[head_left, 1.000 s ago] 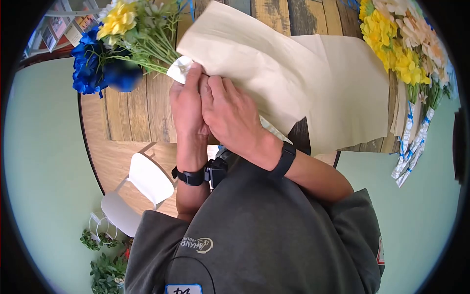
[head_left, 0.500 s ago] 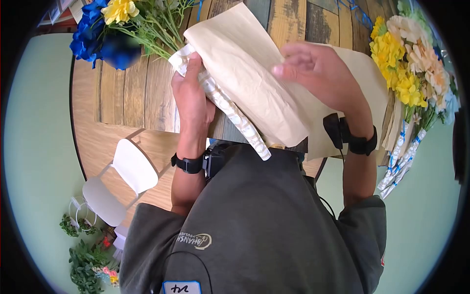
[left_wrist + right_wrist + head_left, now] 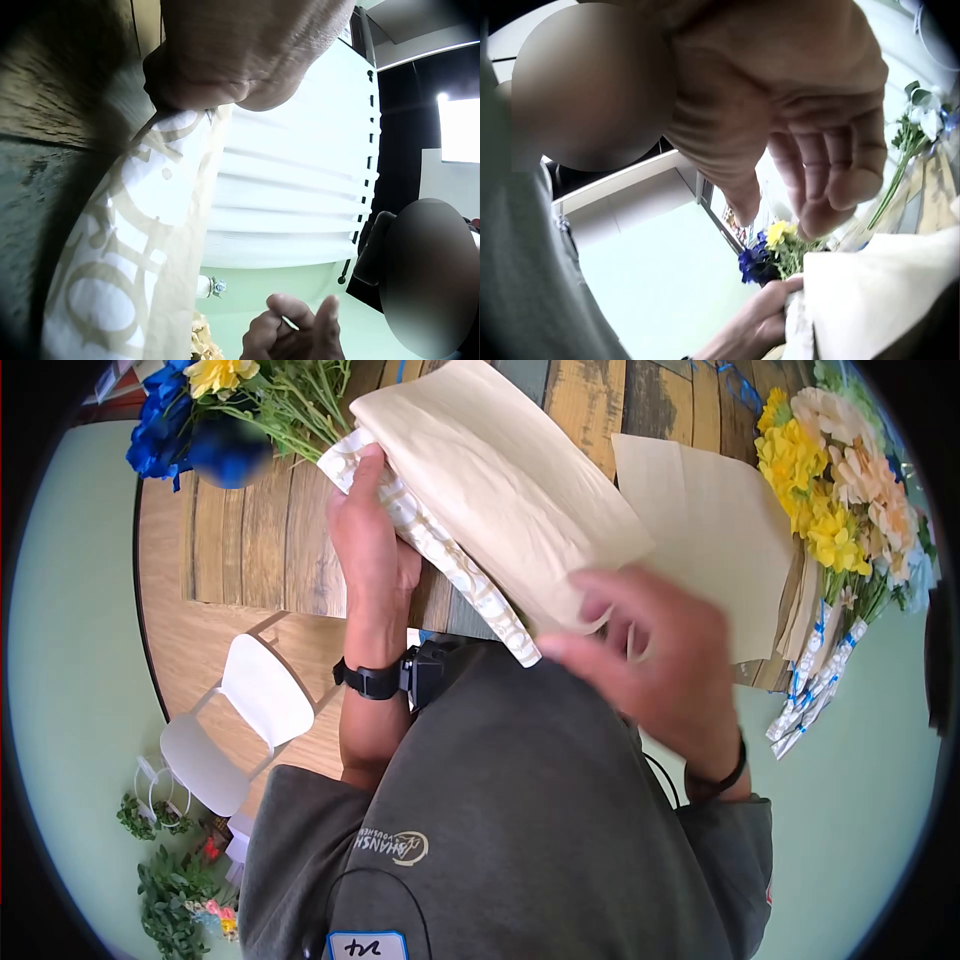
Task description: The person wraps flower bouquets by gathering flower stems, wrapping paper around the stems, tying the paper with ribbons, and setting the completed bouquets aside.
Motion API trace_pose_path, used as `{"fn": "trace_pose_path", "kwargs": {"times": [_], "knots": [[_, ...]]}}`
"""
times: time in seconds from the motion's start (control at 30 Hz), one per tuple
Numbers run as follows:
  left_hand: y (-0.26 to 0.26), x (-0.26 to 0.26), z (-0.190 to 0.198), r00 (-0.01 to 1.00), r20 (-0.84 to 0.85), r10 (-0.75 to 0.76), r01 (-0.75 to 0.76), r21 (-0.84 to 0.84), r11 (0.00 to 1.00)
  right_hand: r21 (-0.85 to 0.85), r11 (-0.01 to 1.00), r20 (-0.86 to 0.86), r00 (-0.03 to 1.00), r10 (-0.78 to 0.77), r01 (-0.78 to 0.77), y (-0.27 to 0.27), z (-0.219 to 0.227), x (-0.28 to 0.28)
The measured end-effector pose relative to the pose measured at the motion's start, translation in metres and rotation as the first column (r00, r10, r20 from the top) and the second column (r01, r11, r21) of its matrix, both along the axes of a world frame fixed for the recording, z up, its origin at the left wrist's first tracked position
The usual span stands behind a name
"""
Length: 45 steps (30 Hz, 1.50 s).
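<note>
A bouquet of blue flowers (image 3: pixel 160 435), a yellow flower (image 3: pixel 222 374) and green stems (image 3: pixel 300 405) lies at the upper left. My left hand (image 3: pixel 368 535) grips its wrapping near the top, thumb along the outside. Below the hand, the wrapping narrows into a white sleeve with tan circles (image 3: pixel 455 565); the left wrist view shows its pattern close up. A large sheet of beige paper (image 3: pixel 510 480) folds over beside it. My right hand (image 3: pixel 650 660), blurred, hovers at the paper's lower end, fingers loosely bent and thumb apart. In the right wrist view its palm is bare above the paper.
Another beige sheet (image 3: pixel 705 540) lies on the plank table (image 3: pixel 570 405) to the right. Beyond it are finished-looking bouquets with yellow flowers (image 3: pixel 790 455) and peach flowers (image 3: pixel 865 490). Blue ribbon (image 3: pixel 740 390) lies at the back. White chairs (image 3: pixel 265 690) stand at the left.
My right hand has come away from beside the left hand, swung right, then down to the paper's lower end. The patterned sleeve came into sight. My left hand keeps its grip.
</note>
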<state>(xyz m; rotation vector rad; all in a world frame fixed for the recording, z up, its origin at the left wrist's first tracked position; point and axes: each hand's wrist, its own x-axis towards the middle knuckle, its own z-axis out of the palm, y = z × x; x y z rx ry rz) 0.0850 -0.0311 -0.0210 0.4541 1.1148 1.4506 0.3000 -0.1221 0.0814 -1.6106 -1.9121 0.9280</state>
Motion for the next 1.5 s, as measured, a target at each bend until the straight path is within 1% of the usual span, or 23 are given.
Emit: {"fn": "trace_pose_path", "kwargs": {"times": [0.03, 0.17, 0.23, 0.27, 0.33, 0.37, 0.43, 0.47, 0.53, 0.57, 0.63, 0.77, 0.83, 0.93, 0.97, 1.0, 1.03, 1.1, 1.13, 1.23, 1.37, 1.43, 1.5], "knots": [[0.002, 0.002, 0.0, 1.0, 0.002, -0.007, 0.007, -0.002, 1.0, -0.033, 0.998, 0.007, 0.999, 0.053, -0.053, -0.011, -0.008, -0.006], [0.002, 0.003, -0.002, 1.0, 0.004, -0.009, 0.009, 0.028, 1.0, -0.013, 1.0, 0.021, 1.0, -0.019, 0.019, -0.032, -0.06, -0.019], [0.004, 0.002, -0.001, 1.0, 0.013, -0.018, 0.017, 0.03, 0.999, -0.14, 0.986, -0.076, 0.992, -0.103, 0.091, -0.033, -0.073, -0.022], [0.004, 0.003, -0.002, 1.0, 0.011, -0.001, 0.0, 0.027, 1.0, -0.134, 0.986, -0.082, 0.991, -0.108, 0.096, -0.032, -0.075, -0.023], [0.004, 0.002, -0.003, 1.0, 0.005, 0.013, -0.014, 0.028, 1.0, -0.382, 0.922, -0.288, 0.94, -0.184, 0.064, -0.032, -0.076, -0.024], [0.004, 0.002, -0.004, 1.0, 0.015, 0.02, -0.02, 0.02, 1.0, -0.378, 0.924, -0.291, 0.939, -0.185, 0.065, -0.031, -0.076, -0.024], [0.003, 0.002, -0.003, 0.999, 0.023, 0.034, -0.034, 0.014, 0.999, -0.175, 0.983, -0.29, 0.952, -0.101, 0.051, -0.03, -0.075, -0.024], [0.002, 0.002, -0.002, 0.999, 0.041, 0.019, -0.02, 0.011, 1.0, -0.174, 0.984, -0.294, 0.951, -0.096, 0.046, -0.03, -0.076, -0.026], [0.001, 0.0, -0.001, 0.998, 0.057, 0.012, -0.013, 0.012, 1.0, -0.057, 0.986, -0.371, 0.913, -0.167, 0.157, -0.033, -0.082, -0.032], [0.0, -0.002, -0.001, 0.998, 0.061, -0.006, 0.005, 0.016, 1.0, -0.055, 0.987, -0.375, 0.913, -0.16, 0.151, -0.035, -0.086, -0.034], [0.0, -0.004, -0.004, 0.998, 0.062, -0.02, 0.019, 0.023, 1.0, -0.266, 0.934, -0.455, 0.823, -0.339, 0.238, -0.037, -0.094, -0.036], [-0.003, -0.005, -0.011, 0.99, 0.13, -0.047, 0.036, 0.085, 0.996, -0.338, 0.906, -0.429, 0.815, -0.389, 0.255, -0.03, -0.094, -0.032], [-0.004, -0.003, -0.011, 0.988, 0.146, -0.047, 0.031, 0.114, 0.993, -0.371, 0.896, -0.472, 0.781, -0.408, 0.244, -0.029, -0.099, -0.035], [-0.012, 0.001, -0.008, 0.995, 0.102, -0.009, 0.0, 0.083, 0.997, -0.39, 0.894, -0.415, 0.824, -0.385, 0.221, -0.024, -0.096, -0.036], [-0.017, 0.002, -0.006, 0.999, 0.028, -0.032, 0.03, 0.047, 0.998, -0.394, 0.892, -0.415, 0.824, -0.385, 0.219, -0.024, -0.098, -0.037], [-0.022, 0.003, -0.004, 0.997, -0.046, -0.057, 0.057, 0.01, 0.998, -0.322, 0.918, -0.404, 0.843, -0.356, 0.233, -0.024, -0.103, -0.038], [-0.028, 0.005, 0.0, 0.997, -0.048, -0.056, 0.056, 0.007, 0.998, -0.246, 0.938, -0.39, 0.86, -0.327, 0.245, -0.024, -0.105, -0.039], [-0.042, 0.011, 0.009, 0.989, -0.096, -0.114, 0.105, -0.095, 0.99, -0.206, 0.943, -0.348, 0.881, -0.322, 0.263, -0.023, -0.106, -0.04], [-0.048, 0.015, 0.009, 0.989, -0.099, -0.114, 0.105, -0.097, 0.99, -0.162, 0.947, -0.303, 0.899, -0.317, 0.279, -0.023, -0.107, -0.041], [-0.062, 0.02, 0.005, 0.956, -0.246, -0.16, 0.134, -0.119, 0.984, -0.147, 0.956, -0.237, 0.929, -0.285, 0.256, -0.019, -0.1, -0.042], [-0.06, 0.019, -0.001, 0.977, -0.188, -0.099, 0.075, -0.133, 0.988, -0.16, 0.97, -0.19, 0.958, -0.213, 0.184, -0.021, -0.09, -0.038], [-0.061, 0.023, 0.0, 0.981, -0.19, -0.041, 0.017, -0.128, 0.992, 0.113, 0.962, -0.154, 0.961, -0.23, 0.248, -0.021, -0.072, -0.026], [-0.062, 0.024, 0.003, 0.981, -0.191, -0.028, 0.008, -0.103, 0.995, 0.084, 0.912, -0.03, 0.916, -0.401, 0.402, -0.006, -0.041, -0.003]]}}
